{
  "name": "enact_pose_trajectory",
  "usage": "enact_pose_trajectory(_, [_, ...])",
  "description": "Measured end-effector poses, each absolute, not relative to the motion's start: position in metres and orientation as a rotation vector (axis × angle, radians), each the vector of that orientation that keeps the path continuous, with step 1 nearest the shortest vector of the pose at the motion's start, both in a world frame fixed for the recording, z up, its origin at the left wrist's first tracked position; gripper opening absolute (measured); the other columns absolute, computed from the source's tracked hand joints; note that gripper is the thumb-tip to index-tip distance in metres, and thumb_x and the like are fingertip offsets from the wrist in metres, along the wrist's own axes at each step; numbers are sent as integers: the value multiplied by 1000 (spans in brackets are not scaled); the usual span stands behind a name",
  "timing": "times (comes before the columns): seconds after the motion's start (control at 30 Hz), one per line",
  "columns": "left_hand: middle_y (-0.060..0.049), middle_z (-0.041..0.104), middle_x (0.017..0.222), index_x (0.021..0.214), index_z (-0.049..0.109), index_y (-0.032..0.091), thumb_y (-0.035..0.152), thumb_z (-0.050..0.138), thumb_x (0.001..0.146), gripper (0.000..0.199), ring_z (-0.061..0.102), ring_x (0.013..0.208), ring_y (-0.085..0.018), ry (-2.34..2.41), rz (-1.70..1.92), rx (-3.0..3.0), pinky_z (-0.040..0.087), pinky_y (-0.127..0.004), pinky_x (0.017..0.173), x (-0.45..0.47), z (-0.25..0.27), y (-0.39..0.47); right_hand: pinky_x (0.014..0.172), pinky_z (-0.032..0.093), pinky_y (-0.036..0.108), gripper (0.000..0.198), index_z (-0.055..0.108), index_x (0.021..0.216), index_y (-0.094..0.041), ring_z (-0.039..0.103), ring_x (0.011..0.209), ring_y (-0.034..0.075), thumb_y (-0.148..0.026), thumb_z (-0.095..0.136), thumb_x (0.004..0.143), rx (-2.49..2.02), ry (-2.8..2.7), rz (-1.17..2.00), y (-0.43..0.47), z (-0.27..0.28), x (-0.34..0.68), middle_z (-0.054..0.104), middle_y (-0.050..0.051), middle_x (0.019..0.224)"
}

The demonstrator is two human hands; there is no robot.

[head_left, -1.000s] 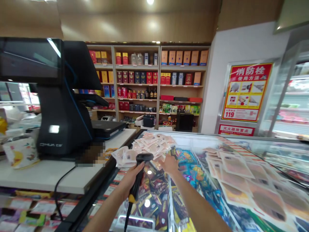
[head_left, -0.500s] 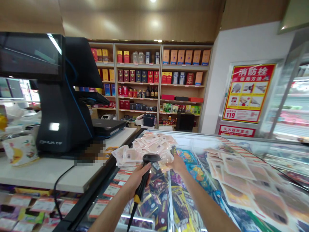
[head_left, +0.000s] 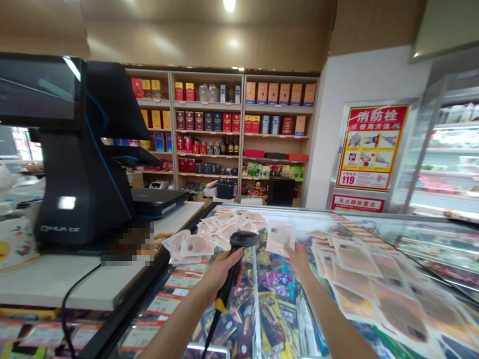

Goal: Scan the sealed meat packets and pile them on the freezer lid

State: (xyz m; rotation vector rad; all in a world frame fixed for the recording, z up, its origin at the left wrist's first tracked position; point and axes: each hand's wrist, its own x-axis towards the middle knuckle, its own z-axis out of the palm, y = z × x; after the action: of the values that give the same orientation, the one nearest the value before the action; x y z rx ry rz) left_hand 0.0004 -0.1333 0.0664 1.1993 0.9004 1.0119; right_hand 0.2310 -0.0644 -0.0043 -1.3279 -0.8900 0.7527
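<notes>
My left hand (head_left: 220, 271) is wrapped round the handle of a black barcode scanner (head_left: 243, 239), its cable trailing down toward me. In my right hand (head_left: 298, 260) a flat, clear-and-white packet (head_left: 279, 238) is pinched at its lower right corner, held just right of the scanner's head. Behind the scanner, a pile of similar flat packets (head_left: 224, 225) lies on the glass freezer top. On the right, a second spread of flat packets (head_left: 374, 279) overlaps on the glass. What the packets contain I cannot make out.
Colourful wrapped goods (head_left: 275, 319) show through the freezer's glass. To the left, a black checkout terminal (head_left: 86, 199) stands on a white counter (head_left: 75, 284) with a cable over its edge. Shelves of boxes (head_left: 207, 122) and a red fire-hydrant sign (head_left: 372, 147) are beyond.
My right hand has moved right with the packet, away from the pile, and the packet now stands apart beside the scanner. My left hand keeps its hold on the scanner. The view has shifted slightly.
</notes>
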Motion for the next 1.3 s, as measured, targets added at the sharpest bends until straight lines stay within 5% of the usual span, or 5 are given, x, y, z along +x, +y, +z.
enact_pose_trajectory(0.5, [4,50,51,66,47,16,49,52,67,33,41,38,-6,839,956,1279,30,-19,39,12,72,-136,52,45,28,39,49,96,-17,58,65,18,-35,48,61,-1372,-952,706,-55,-14,238,63,5,83])
enact_pose_trajectory(0.73, [5,50,48,75,46,17,52,54,63,37,43,37,-7,875,967,1198,32,-19,38,18,69,-126,66,43,27,30,52,93,-12,59,80,21,-27,40,70,-1848,-1064,235,-62,-5,259,62,11,89])
enact_pose_trajectory(0.97, [5,50,49,74,47,17,50,54,63,36,44,38,-6,893,961,1195,33,-18,38,29,66,-128,70,40,29,47,37,117,-12,58,84,21,-21,42,72,-2140,-1181,-32,-85,11,273,62,10,92])
enact_pose_trajectory(1.3, [5,50,47,72,47,16,51,55,63,36,42,37,-6,866,986,1195,31,-18,38,22,67,-129,83,34,34,37,53,106,-19,40,109,24,-21,45,70,-2200,-1492,-402,-98,14,257,44,11,119])
